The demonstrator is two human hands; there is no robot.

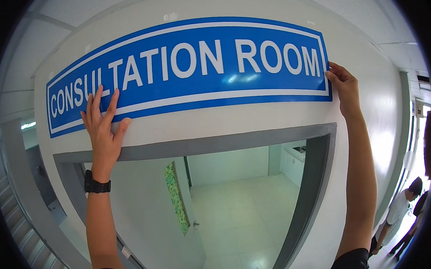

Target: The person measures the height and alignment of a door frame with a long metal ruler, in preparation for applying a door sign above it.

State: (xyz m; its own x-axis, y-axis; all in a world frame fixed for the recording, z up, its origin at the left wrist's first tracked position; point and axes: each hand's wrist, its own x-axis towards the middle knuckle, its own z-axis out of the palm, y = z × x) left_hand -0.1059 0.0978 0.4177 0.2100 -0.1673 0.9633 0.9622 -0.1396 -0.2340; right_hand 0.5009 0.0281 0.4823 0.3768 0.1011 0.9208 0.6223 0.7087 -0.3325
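A long blue sign (227, 80) with white letters reading "CONSULTATION ROOM" lies against the pale wall above a doorway. My left hand (103, 123), a black watch (97, 182) on its wrist, presses spread fingers on the sign's lower left part, over the letters near "SULT". At the opposite end, my right hand (343, 84) pinches the sign's right edge between thumb and fingers. Whether anything fixes the sign from behind is hidden.
Below the sign is a grey door frame (201, 146), its door (151, 208) swung inward on a tiled room. Two people stand in the corridor at far right, one in a light shirt (397, 207). Metal seats (22, 222) line the lower left.
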